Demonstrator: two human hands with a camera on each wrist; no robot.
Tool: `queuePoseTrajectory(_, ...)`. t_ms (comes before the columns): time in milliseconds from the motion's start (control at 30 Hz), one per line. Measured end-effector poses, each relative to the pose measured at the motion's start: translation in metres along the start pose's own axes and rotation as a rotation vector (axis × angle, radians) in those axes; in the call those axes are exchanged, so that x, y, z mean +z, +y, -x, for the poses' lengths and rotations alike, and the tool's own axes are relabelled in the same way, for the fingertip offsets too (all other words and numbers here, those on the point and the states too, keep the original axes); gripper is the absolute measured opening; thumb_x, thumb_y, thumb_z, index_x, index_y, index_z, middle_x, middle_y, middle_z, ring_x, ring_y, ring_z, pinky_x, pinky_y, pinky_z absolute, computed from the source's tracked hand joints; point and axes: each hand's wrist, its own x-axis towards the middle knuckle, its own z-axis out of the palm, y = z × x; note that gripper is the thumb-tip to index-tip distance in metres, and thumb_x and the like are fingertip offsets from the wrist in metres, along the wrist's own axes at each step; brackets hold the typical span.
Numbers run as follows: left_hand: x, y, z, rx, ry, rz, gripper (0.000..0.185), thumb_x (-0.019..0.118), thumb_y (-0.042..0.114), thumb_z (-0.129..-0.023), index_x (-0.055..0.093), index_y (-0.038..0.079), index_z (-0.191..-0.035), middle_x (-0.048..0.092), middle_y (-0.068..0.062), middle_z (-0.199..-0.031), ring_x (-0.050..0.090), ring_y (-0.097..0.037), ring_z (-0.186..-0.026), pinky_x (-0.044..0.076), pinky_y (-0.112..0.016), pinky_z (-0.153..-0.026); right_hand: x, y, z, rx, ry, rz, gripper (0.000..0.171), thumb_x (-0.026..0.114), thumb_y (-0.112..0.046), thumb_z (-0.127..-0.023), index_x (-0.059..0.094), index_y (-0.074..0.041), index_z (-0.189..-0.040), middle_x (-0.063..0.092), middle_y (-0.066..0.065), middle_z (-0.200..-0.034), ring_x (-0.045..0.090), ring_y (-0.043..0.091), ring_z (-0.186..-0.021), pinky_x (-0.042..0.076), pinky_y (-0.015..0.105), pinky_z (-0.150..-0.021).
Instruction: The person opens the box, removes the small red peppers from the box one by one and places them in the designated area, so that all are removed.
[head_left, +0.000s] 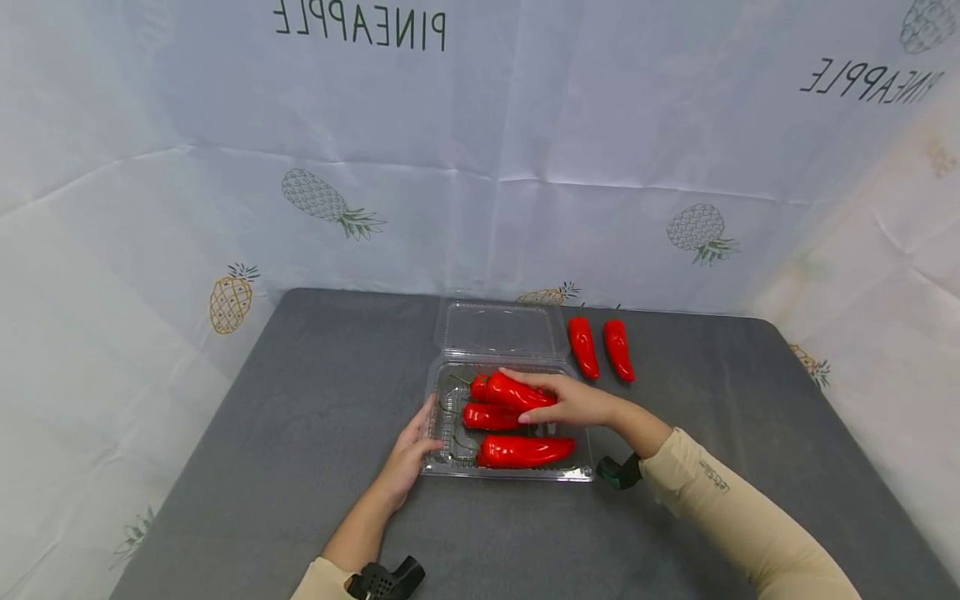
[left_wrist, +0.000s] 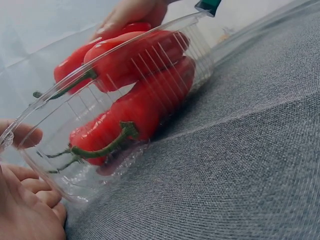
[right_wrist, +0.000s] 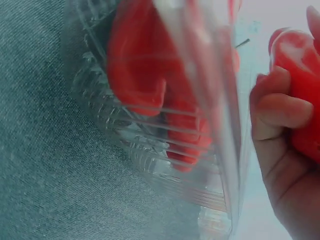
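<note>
A clear plastic clamshell box [head_left: 510, 475] holds several glossy red peppers, among them a front pepper [head_left: 525, 451] and a middle pepper [head_left: 489, 416], with green stems toward the left. My right hand [head_left: 573, 402] grips another red pepper [head_left: 516, 391] over the box's back part. In the right wrist view, the fingers [right_wrist: 282, 107] curl round this red pepper [right_wrist: 306, 90]. My left hand [head_left: 408, 454] holds the box by its left side. The left wrist view has its thumb [left_wrist: 27, 136] at the rim and the other fingers [left_wrist: 40, 192] outside the wall.
Two more red peppers, one at left [head_left: 583, 346] and one at right [head_left: 618, 350], lie on the grey table [head_left: 337, 375] behind the box to the right. The box's transparent lid [head_left: 502, 327] lies folded back. A pineapple-print cloth [head_left: 480, 225] hangs behind the table.
</note>
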Motion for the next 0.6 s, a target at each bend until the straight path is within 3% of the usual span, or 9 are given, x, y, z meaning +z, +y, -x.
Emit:
queuePoseTrajectory(200, 0.000, 0.001, 0.000, -0.001, -0.002, -0.002, 0.075, 0.046, -0.001, -0.082, 0.010, -0.001, -0.148, 0.005, -0.016, -0.157, 0.000, -0.029, -0.145, 0.018, 0.003, -0.094, -0.003, 0.004, 0.003, 0.000, 0.090, -0.008, 0.056, 0.060, -0.023, -0.089, 0.041, -0.013, -0.141, 0.048, 0.016, -0.138, 0.050, 0.027, -0.114, 0.052, 0.028, -0.084)
queuePoseTrajectory(400, 0.000, 0.002, 0.001, -0.005, -0.002, -0.010, 0.075, 0.047, 0.000, -0.083, 0.010, 0.000, -0.148, 0.005, -0.016, -0.157, -0.001, -0.030, -0.145, 0.018, 0.003, -0.093, -0.004, 0.014, 0.008, 0.026, 0.214, 0.003, 0.052, 0.055, -0.025, -0.092, 0.041, -0.014, -0.141, 0.043, 0.014, -0.144, 0.044, 0.032, -0.126, 0.049, 0.026, -0.087)
queuePoseTrajectory(533, 0.001, 0.003, 0.001, -0.004, -0.005, -0.007, 0.075, 0.047, 0.000, -0.083, 0.010, -0.001, -0.148, 0.004, -0.016, -0.157, -0.001, -0.030, -0.145, 0.018, 0.003, -0.094, -0.004, 0.020, 0.014, 0.051, 0.318, -0.069, 0.053, 0.054, -0.027, -0.092, 0.040, -0.014, -0.142, 0.041, 0.014, -0.145, 0.047, 0.029, -0.117, 0.052, 0.026, -0.080)
queuePoseTrajectory(600, 0.001, 0.003, 0.001, -0.005, -0.002, -0.011, 0.075, 0.047, 0.000, -0.083, 0.010, 0.000, -0.148, 0.005, -0.016, -0.157, 0.000, -0.030, -0.145, 0.018, 0.003, -0.093, -0.005, 0.022, 0.017, 0.077, 0.374, -0.109, 0.053, 0.054, -0.028, -0.092, 0.039, -0.016, -0.142, 0.047, 0.017, -0.139, 0.053, 0.025, -0.099, 0.052, 0.026, -0.070)
